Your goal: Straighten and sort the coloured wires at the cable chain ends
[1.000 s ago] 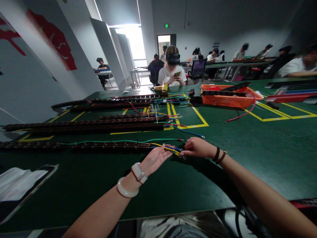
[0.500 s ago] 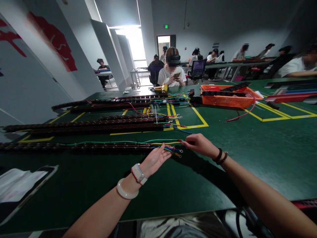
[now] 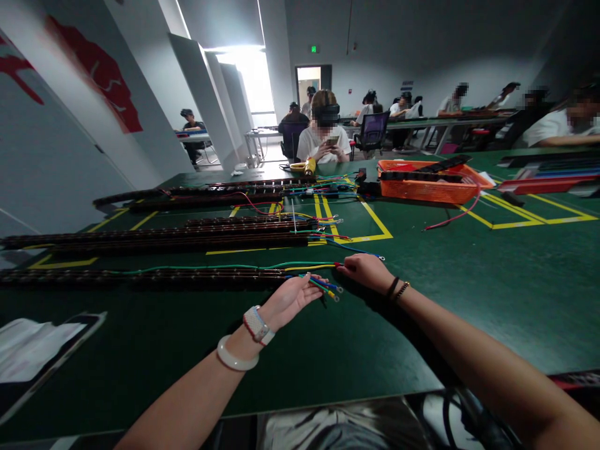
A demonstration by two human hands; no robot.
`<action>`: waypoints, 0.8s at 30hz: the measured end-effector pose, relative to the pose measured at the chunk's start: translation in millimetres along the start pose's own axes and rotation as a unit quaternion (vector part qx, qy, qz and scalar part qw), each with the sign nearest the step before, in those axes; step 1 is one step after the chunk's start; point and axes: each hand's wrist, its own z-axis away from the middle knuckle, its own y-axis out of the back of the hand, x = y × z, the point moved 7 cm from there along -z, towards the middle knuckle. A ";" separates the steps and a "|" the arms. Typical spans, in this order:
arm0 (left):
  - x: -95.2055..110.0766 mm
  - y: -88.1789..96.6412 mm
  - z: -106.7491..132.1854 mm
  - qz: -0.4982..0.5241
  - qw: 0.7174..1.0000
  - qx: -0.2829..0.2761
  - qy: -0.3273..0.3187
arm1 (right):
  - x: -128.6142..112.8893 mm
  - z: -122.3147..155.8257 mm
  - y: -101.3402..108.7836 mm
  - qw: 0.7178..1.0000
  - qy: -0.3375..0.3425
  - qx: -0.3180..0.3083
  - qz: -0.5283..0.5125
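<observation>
Head view showed you separating the coloured wires point(image 3: 325, 286) at the end of the nearest drag chain point(image 3: 140, 278) on the green table point(image 3: 469, 294). Your left hand point(image 3: 290, 299) had a loose grip around the bundle, and your right hand point(image 3: 363, 270) pinched one wire end point(image 3: 338, 265). I judge the next move needed a gentle, straight pull.

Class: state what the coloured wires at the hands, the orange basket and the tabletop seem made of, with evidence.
Coloured wires: glossy plastic insulation, bending freely; tips look like metal ring terminals. Orange basket: probably moulded plastic, uniform colour, latticed wall. Tabletop: dull green surface, perhaps rubber mat.
</observation>
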 end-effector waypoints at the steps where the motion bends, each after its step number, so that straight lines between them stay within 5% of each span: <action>1: 0.2 0.1 -0.1 -0.001 1.000 -0.002 0.000 | -0.2 -0.1 -0.3 1.000 0.000 -0.001 0.002; 11: 0.2 0.6 0.5 0.004 1.000 0.001 0.006 | -7.2 7.2 10.0 0.999 0.036 0.021 -0.002; 18: -0.9 0.9 0.5 0.009 1.000 -0.005 0.002 | -63.1 39.6 29.3 0.949 0.311 0.043 0.000; 24: -0.6 0.6 0.6 0.020 1.000 0.009 0.004 | -77.1 45.8 12.9 0.932 0.350 0.028 0.087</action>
